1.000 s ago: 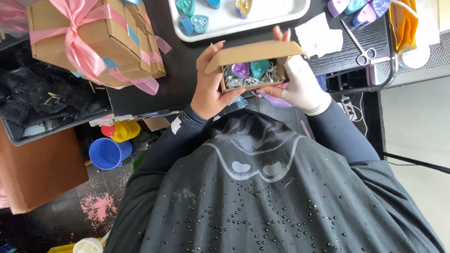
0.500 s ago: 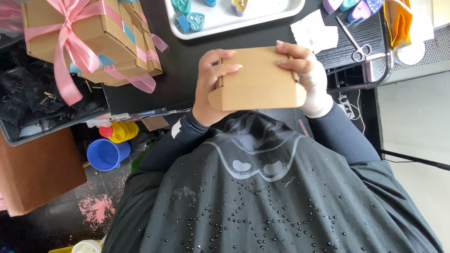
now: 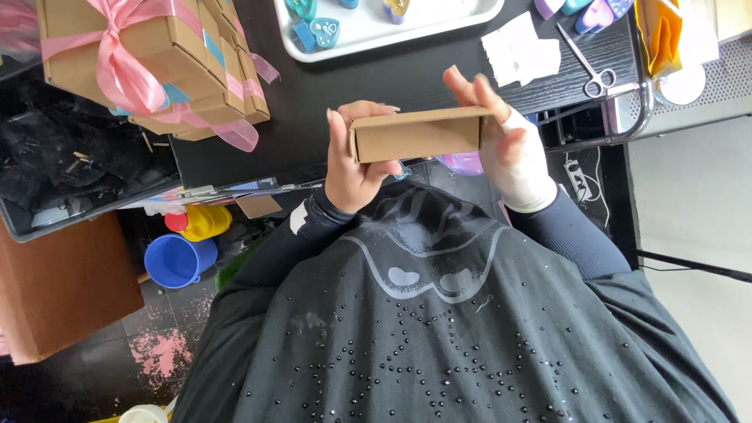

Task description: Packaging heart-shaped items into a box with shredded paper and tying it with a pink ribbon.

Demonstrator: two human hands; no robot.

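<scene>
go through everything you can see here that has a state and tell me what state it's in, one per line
Small box: closed, held in the air between both hands.
Left hand: gripping the box's left end.
Right hand: gripping the box's right end.
Stacked boxes: closed, tied with pink ribbon.
Scissors: lying on the table, blades shut.
Tray: holding coloured heart-shaped pieces.

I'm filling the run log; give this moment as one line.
left hand grips cardboard box | right hand grips it | box closed
</scene>
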